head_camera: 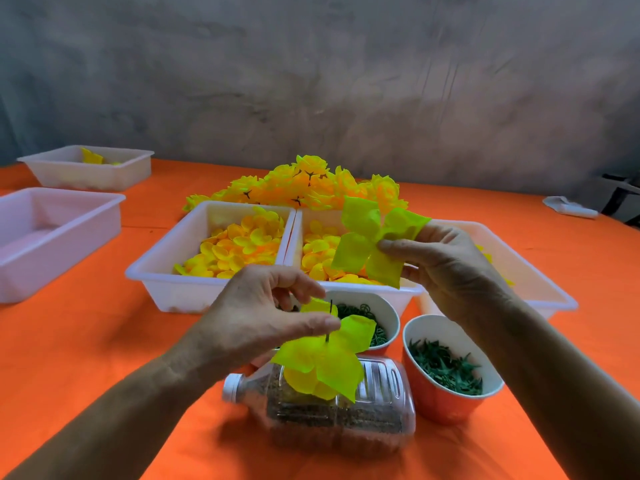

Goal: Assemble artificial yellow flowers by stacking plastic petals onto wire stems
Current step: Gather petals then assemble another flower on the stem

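Nearest, the left hand pinched an upright wire stem carrying stacked petals. Up and right, well apart, the right hand gripped a four-lobed petal layer, ready to thread down the stem's tip.

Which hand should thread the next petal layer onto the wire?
Right hand: it already pinches the loose petal layer, apart above the wire stem the left hand holds.

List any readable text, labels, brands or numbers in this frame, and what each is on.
None readable. The clear plastic bottle lying on the table, the white trays, the orange paper cups and the petal piece in the right hand show no print.
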